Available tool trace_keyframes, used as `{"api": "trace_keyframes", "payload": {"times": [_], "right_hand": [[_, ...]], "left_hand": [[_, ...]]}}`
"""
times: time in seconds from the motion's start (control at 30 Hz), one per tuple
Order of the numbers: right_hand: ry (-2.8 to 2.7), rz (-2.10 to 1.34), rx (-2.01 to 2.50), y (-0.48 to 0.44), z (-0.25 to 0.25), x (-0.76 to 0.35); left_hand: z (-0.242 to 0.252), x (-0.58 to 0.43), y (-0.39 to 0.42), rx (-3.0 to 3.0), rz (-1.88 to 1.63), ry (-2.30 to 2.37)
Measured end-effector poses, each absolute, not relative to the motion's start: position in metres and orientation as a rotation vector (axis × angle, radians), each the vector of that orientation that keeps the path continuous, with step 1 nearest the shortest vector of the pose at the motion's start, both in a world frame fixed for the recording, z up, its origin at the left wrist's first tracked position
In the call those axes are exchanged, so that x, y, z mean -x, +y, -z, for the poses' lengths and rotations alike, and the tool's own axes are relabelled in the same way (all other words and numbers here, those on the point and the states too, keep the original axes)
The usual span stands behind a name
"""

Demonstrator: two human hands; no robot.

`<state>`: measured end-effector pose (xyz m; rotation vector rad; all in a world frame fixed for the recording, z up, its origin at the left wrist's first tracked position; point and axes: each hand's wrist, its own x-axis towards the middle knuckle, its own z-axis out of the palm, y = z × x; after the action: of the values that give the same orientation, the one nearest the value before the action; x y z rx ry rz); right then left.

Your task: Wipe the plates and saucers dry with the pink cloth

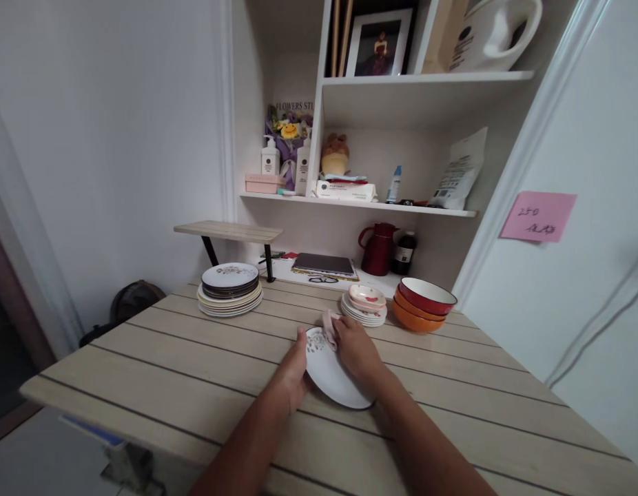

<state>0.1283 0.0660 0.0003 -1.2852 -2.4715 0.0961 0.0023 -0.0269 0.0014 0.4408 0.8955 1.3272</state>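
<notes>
A white plate [332, 377] with a grey floral print is held tilted over the table in front of me. My left hand [294, 372] grips its left edge, thumb up along the rim and the other fingers hidden beneath. On the plate's upper right, my right hand [356, 348] presses a bunched pale pink cloth [329, 326] against the surface near the print. Behind that hand stands a stack of small white dishes [364, 315] with pink-patterned ones on top.
A stack of plates [230, 293] stands at the left by a small raised shelf [229, 232]. Red and orange bowls [421, 310] are stacked at right. Behind lie a dark laptop-like slab [323, 264] and glasses [323, 279], beside a red jug [378, 249] and a dark bottle [404, 253].
</notes>
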Motion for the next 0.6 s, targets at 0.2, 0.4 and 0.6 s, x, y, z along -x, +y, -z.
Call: {"api": "trace_keyframes", "payload": {"times": [0.2, 0.4, 0.6], "right_hand": [[-2.584, -0.223, 0.862, 0.043, -0.012, -0.114], [-2.725, -0.551, 0.583, 0.023, -0.035, -0.145], [-2.76, -0.824, 0.747, 0.04, -0.037, -0.177]], "left_hand": [[-0.002, -0.004, -0.028, -0.431, -1.345, 0.85], [0.002, 0.0, -0.027, -0.445, -1.326, 0.713], [0.007, 0.006, -0.025, -0.407, -1.314, 0.695]]}}
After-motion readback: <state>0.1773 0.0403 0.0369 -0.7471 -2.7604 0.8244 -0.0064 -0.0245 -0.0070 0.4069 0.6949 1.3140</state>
